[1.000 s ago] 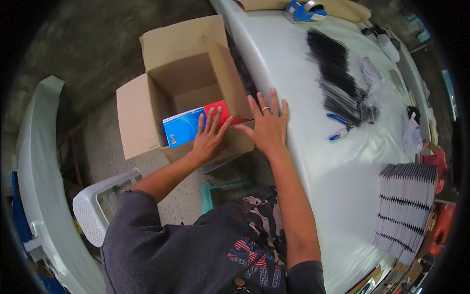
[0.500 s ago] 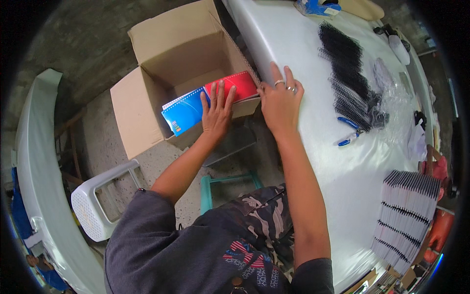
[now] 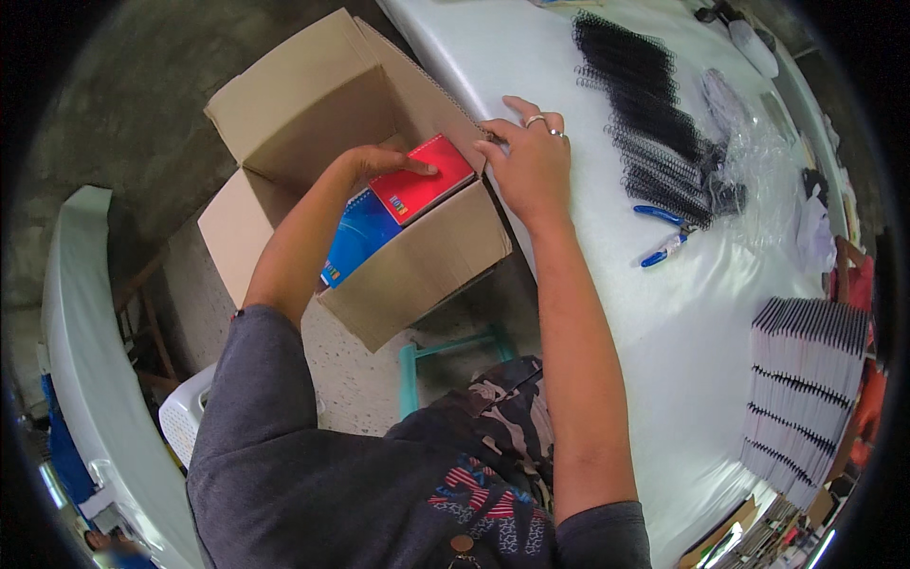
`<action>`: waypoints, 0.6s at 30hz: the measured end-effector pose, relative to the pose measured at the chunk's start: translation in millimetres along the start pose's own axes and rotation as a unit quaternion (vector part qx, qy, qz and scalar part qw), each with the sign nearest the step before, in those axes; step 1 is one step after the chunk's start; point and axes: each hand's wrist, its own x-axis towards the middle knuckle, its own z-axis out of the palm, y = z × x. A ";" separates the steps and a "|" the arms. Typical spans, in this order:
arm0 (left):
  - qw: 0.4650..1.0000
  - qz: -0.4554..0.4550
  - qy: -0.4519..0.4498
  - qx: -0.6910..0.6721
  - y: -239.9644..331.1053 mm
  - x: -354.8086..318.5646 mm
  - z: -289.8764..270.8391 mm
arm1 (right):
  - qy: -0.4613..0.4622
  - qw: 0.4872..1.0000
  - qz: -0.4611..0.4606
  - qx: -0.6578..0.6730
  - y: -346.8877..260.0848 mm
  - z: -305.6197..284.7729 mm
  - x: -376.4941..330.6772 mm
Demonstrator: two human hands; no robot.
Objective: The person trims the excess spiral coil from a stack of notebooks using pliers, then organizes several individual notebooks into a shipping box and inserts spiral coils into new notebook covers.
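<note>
Inside the open cardboard box (image 3: 417, 275), a red spiral notebook (image 3: 425, 185) lies beside and partly over a blue one (image 3: 365, 232). My left hand (image 3: 377, 163) reaches over the far side of the red notebook. Its thumb presses on the red cover, while the other fingers are hidden behind the notebook's edge. At the box's right rim, against the table, my right hand (image 3: 536, 156) pinches the cardboard edge between thumb and forefinger. Two rings show on its other fingers.
On the white-covered table (image 3: 654, 379) lie black spiral coils (image 3: 635, 104), blue-handled pliers (image 3: 666, 237), clear plastic wrap (image 3: 758, 180) and a stack of spiral-bound books (image 3: 806, 398). A teal stool (image 3: 409, 375) and a white stool (image 3: 180, 417) stand on the floor.
My left hand has gone from lying flat across both notebooks to gripping the red one from its far side. The red notebook has shifted, and the box's near flap now shows in front.
</note>
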 end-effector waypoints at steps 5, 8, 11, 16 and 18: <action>0.977 -0.050 -0.147 -0.145 14.9 1.7 5.6 | -0.007 1.000 0.006 0.005 2.2 -2.4 1.0; 0.978 -0.030 -0.163 -0.129 17.4 0.4 8.5 | 0.007 1.000 0.008 0.001 4.2 -2.1 0.7; 0.985 -0.004 -0.144 -0.099 11.3 -1.6 7.8 | 0.010 1.000 -0.002 0.000 1.1 -2.0 1.0; 0.981 -0.007 -0.142 -0.132 27.4 -14.3 10.8 | -0.004 1.000 0.001 -0.010 5.3 -3.1 -0.3; 0.986 0.007 -0.137 -0.093 28.1 -17.0 9.0 | -0.005 1.000 0.004 -0.009 2.6 -3.3 0.1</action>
